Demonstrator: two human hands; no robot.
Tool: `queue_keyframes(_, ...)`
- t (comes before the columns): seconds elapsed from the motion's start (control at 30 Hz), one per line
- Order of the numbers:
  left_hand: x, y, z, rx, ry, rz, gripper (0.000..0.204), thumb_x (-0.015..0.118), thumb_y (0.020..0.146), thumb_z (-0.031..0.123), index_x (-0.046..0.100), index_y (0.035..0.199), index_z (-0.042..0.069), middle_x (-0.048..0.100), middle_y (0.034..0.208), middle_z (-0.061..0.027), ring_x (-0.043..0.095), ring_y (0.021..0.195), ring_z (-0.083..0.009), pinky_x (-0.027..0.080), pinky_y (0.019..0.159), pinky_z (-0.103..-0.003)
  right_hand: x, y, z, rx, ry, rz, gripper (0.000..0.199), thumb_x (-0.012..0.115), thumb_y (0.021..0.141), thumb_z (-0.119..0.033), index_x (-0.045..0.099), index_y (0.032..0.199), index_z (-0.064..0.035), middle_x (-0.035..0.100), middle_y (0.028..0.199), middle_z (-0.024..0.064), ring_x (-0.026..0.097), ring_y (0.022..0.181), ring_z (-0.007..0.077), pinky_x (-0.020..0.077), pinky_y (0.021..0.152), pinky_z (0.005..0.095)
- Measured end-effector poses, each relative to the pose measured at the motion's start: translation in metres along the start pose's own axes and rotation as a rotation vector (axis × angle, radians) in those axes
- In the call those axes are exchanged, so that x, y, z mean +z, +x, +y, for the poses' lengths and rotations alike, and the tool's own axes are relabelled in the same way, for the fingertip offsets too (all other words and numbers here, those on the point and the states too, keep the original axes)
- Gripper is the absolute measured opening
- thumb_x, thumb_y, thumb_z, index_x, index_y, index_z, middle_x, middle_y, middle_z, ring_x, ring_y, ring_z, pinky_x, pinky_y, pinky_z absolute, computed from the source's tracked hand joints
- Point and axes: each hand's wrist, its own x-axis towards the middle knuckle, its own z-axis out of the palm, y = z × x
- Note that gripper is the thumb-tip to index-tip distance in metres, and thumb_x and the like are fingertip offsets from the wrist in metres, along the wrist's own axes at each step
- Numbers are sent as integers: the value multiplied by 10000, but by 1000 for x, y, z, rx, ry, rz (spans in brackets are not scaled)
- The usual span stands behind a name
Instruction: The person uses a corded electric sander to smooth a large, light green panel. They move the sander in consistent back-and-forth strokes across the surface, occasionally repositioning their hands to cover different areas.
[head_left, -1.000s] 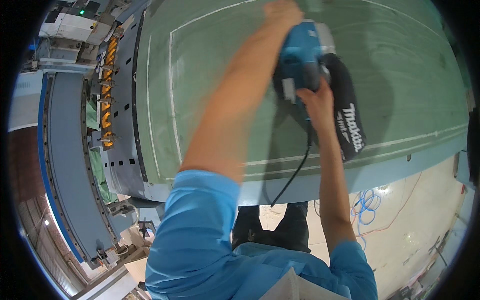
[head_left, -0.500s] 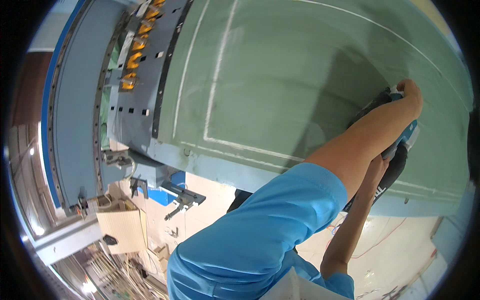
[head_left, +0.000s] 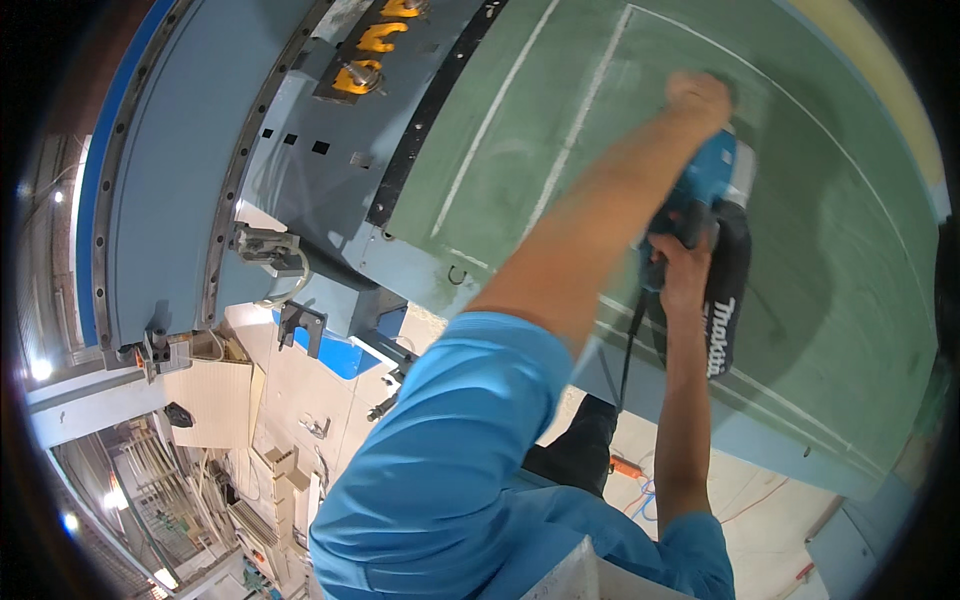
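A blue belt sander with a long black dust bag rests on a large green panel marked with white lines. My left hand, slightly blurred, is closed over the far end of the sander, and its grip there is partly hidden. My right hand wraps round the black rear handle, beside the dust bag. The belt under the tool is out of sight. From the rear handle a dark cord hangs over the panel's near edge.
Left of the panel stands a grey-blue machine bed with yellow tool-holder forks. Metal brackets stick out near its lower end. An orange plug connector and thin cables lie on the tiled floor. Wood pieces stand at lower left.
Both hands have moved the belt sander leftward and farther away across the green panel. The view has shifted too, so the machine bed and panel edge appear farther right.
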Motion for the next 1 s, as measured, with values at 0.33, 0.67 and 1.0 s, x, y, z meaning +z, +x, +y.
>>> queue_keyframes(0.33, -120, -157, -299, -453, 140, -1, 493, 500, 994, 513, 637, 1380, 239, 674, 1369, -83, 630, 1276, -327, 517, 1029, -487, 191, -37, 58, -31, -545, -418, 569, 731, 720, -150, 603, 1250, 14, 725, 990, 175, 706, 898, 298, 533, 825, 410)
queue_keyframes(0.67, -155, -319, -378, -753, 338, -23, 465, 515, 997, 462, 667, 1262, 112, 711, 1179, -246, 664, 1137, -447, 515, 966, -548, 228, -100, 62, 110, -563, -874, 588, 639, 770, -131, 561, 1332, 19, 670, 1148, 317, 648, 1110, 455, 487, 1002, 497)
queue_keyframes(1.0, -103, -320, -339, -611, -379, 728, 564, 541, 1055, 399, 549, 1428, -24, 659, 1327, -245, 634, 1239, -375, 482, 1033, -419, 248, -10, 49, -147, -580, -673, 419, 652, 787, -149, 630, 1171, 17, 696, 970, 285, 676, 958, 449, 515, 855, 488)
